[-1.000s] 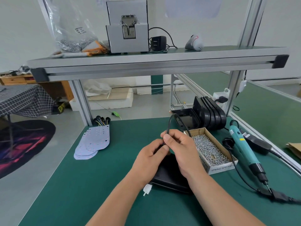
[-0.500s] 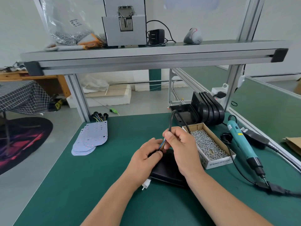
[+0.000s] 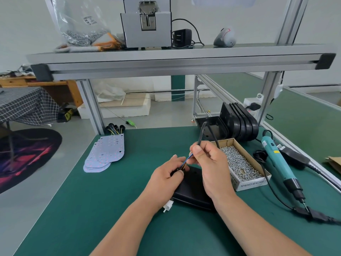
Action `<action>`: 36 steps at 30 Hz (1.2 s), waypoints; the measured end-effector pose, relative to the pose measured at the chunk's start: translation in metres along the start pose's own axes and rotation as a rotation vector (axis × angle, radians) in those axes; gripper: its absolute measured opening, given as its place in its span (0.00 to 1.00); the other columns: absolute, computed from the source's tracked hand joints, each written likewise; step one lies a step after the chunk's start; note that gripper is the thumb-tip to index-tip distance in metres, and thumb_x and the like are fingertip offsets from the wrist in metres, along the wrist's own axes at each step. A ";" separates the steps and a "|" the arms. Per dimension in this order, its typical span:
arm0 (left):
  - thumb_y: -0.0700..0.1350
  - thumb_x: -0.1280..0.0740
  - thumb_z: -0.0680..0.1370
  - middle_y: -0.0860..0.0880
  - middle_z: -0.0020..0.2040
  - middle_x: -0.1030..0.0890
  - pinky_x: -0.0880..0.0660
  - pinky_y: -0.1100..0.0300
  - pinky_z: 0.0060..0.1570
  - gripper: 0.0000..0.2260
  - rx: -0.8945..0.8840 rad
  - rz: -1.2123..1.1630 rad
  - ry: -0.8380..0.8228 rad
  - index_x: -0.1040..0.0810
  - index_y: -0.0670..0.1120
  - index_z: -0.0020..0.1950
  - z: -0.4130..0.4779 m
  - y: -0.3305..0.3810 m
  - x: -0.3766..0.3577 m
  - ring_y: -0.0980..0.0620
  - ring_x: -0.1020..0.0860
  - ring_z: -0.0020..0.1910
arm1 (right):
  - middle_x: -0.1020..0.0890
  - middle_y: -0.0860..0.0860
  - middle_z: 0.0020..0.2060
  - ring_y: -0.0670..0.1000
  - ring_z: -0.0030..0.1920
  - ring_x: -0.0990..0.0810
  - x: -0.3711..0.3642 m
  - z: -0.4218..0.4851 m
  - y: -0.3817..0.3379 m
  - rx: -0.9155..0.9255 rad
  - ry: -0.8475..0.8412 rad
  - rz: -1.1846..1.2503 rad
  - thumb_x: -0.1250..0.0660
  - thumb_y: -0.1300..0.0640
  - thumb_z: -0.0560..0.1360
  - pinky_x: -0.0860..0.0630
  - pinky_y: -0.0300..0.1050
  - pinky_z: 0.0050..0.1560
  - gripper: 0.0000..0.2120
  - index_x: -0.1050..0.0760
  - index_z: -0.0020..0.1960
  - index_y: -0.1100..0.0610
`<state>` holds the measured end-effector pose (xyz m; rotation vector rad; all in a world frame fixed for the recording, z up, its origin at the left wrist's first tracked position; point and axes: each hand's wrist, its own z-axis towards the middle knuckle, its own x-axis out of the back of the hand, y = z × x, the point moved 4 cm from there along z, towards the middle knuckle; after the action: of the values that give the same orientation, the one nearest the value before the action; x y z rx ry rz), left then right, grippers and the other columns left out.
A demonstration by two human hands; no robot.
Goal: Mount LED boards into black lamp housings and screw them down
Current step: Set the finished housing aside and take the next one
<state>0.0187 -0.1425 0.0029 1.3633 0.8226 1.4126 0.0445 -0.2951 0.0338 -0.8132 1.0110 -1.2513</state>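
Black lamp housing [image 3: 191, 193] lies under both hands; the left hand [image 3: 164, 177] pinches the coloured wire ends [image 3: 187, 160] at its edge, while the right hand [image 3: 210, 163] grips the black cable [image 3: 202, 133] just above. Likely wire threading; next comes an LED board [image 3: 107, 154], stacked far left of the fingers.

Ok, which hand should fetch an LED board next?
Left. The board stack lies on the left hand's side of the mat; the right hand pinches the cable and sits nearer the screw box.
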 end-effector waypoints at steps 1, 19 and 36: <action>0.45 0.40 0.78 0.67 0.63 0.17 0.36 0.65 0.71 0.15 0.005 0.008 0.003 0.18 0.62 0.52 0.000 0.000 0.000 0.69 0.41 0.80 | 0.17 0.51 0.36 0.52 0.38 0.16 0.000 0.000 0.000 -0.005 0.004 0.009 0.32 0.53 0.79 0.19 0.42 0.47 0.07 0.18 0.44 0.53; 0.66 0.19 0.61 0.64 0.82 0.46 0.43 0.58 0.81 0.65 0.096 0.330 -0.262 0.55 0.54 0.87 -0.009 -0.006 0.016 0.63 0.48 0.82 | 0.15 0.50 0.38 0.51 0.37 0.16 0.012 0.009 0.003 -0.098 0.148 0.055 0.30 0.59 0.82 0.18 0.53 0.47 0.05 0.17 0.49 0.53; 0.65 0.19 0.61 0.63 0.77 0.40 0.37 0.75 0.70 0.61 0.054 0.138 -0.058 0.45 0.51 0.87 -0.012 -0.007 0.028 0.72 0.39 0.76 | 0.18 0.44 0.49 0.51 0.62 0.27 0.009 0.007 -0.012 0.510 -0.489 -0.986 0.27 0.50 0.79 0.41 0.55 0.78 0.15 0.17 0.64 0.52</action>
<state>0.0109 -0.1119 0.0037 1.5199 0.7446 1.4582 0.0465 -0.3066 0.0460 -1.1676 -0.1876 -1.8823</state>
